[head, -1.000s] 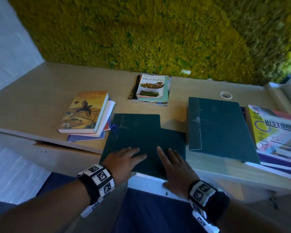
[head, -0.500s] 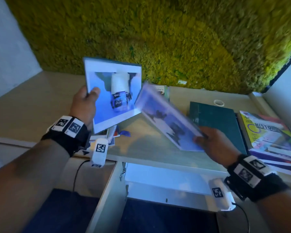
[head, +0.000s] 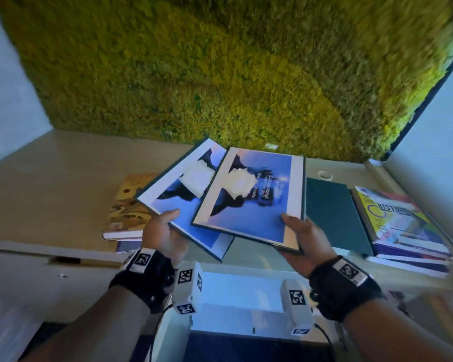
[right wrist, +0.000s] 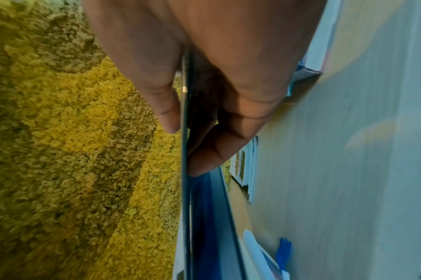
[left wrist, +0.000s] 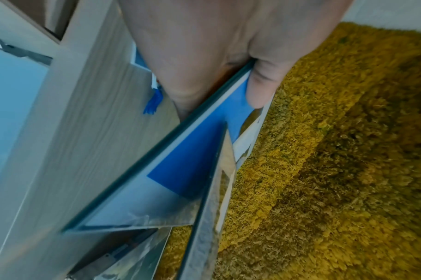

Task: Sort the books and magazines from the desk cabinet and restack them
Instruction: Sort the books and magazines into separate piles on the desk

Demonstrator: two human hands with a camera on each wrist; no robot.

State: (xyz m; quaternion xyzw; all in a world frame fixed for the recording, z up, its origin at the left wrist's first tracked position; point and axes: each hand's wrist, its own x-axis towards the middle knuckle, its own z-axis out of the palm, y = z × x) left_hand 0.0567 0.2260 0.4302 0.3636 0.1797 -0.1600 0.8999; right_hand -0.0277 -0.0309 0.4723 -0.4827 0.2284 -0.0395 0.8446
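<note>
Two thin blue-covered books are being held up above the front edge of the desk (head: 50, 189). The left hand (head: 162, 235) is gripping the left blue book (head: 186, 194) at its near edge, thumb lying on the cover and fingers curled beneath it. The right hand (head: 302, 239) is pinching the right blue book (head: 249, 202) at its near right corner, thumb on top and fingers underneath. The right blue book is overlapping the left one, its left edge lying over the other's cover, and both are tilting up toward the moss wall (head: 220, 74) behind the desk. In the left wrist view the thumb (left wrist: 264, 83) is pressing on the blue cover (left wrist: 192, 170) while the second book's edge is crossing over it. In the right wrist view the book (right wrist: 184, 170) is showing edge-on between thumb and fingers (right wrist: 212, 151).

On the desk, left of the held books, a yellow-covered book (head: 126, 207) is lying on top of a small stack. Right of them a dark green book (head: 335, 212) is lying flat, and further right a colourful stack topped by a history magazine (head: 392, 220) is sitting near the desk's right end. A white ring (head: 324, 175) is lying behind the dark green book, near the wall.
</note>
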